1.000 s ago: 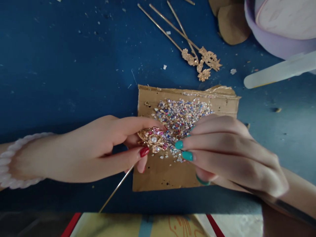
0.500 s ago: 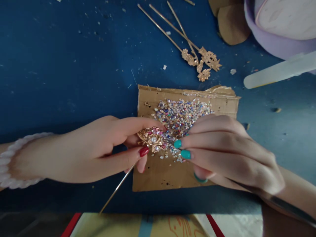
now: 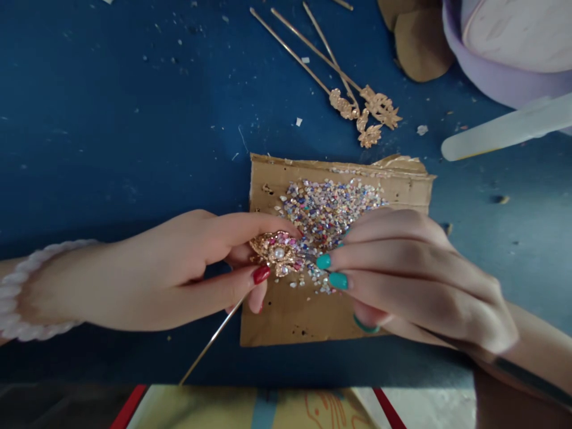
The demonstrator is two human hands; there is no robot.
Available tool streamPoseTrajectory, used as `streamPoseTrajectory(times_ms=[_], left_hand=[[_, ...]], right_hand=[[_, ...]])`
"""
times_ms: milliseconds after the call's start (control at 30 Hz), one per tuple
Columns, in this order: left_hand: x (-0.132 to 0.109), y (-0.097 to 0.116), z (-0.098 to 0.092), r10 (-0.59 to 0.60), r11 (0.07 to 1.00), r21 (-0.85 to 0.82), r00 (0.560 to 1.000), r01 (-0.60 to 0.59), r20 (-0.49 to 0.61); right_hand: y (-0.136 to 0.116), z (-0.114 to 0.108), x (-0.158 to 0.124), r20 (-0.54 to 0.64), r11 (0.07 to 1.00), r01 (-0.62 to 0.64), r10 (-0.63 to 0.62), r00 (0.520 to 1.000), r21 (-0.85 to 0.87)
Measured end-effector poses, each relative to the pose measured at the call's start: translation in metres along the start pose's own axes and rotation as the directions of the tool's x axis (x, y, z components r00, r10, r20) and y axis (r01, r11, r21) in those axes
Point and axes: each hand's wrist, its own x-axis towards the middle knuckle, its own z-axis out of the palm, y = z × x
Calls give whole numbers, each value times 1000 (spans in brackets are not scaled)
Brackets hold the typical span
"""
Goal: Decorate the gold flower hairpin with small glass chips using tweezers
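Note:
My left hand (image 3: 179, 274) pinches the ornate head of a gold hairpin (image 3: 277, 255) between thumb and fingers. Pink stones and a white pearl decorate this head, and its thin stem slants down to the lower left. Closed around slim dark tweezers (image 3: 529, 376), my right hand (image 3: 415, 274) is just right of the ornament. Their tip shows faintly by the ornament's right edge; most of their length is hidden under the hand. Beneath both hands, small multicoloured stone chips (image 3: 330, 208) lie heaped on a piece of cardboard (image 3: 290, 322).
Several gold hairpins (image 3: 379, 107) lie on the blue table (image 3: 111, 119) beyond the cardboard. At the upper right are a lilac container (image 3: 487, 77), a pale flat stick (image 3: 504, 128) and brown rounded pieces (image 3: 422, 44). A printed yellow surface (image 3: 214, 408) shows below the table edge.
My right hand has shifted very slightly to the right. The left hand and the hairpin stay nearly still.

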Motion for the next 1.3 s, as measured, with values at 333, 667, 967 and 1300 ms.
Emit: streamPoseTrajectory(times_ms=[333, 667, 967, 1300], left_hand=[[0, 1, -2, -9, 1000, 16, 1000, 9, 20], [1, -3, -1, 15, 1000, 17, 1000, -15, 27], [2, -7, -2, 50, 999, -7, 998, -50, 40], [2, -3, 0, -8, 1000, 8, 1000, 8, 16]], right_hand=[[0, -1, 0, 9, 1000, 1, -1, 1000, -10], [-1, -5, -4, 37, 999, -24, 25, 999, -44], [3, -1, 0, -25, 998, 60, -60, 998, 22], [3, 6, 4, -87, 995, 52, -44, 995, 90]])
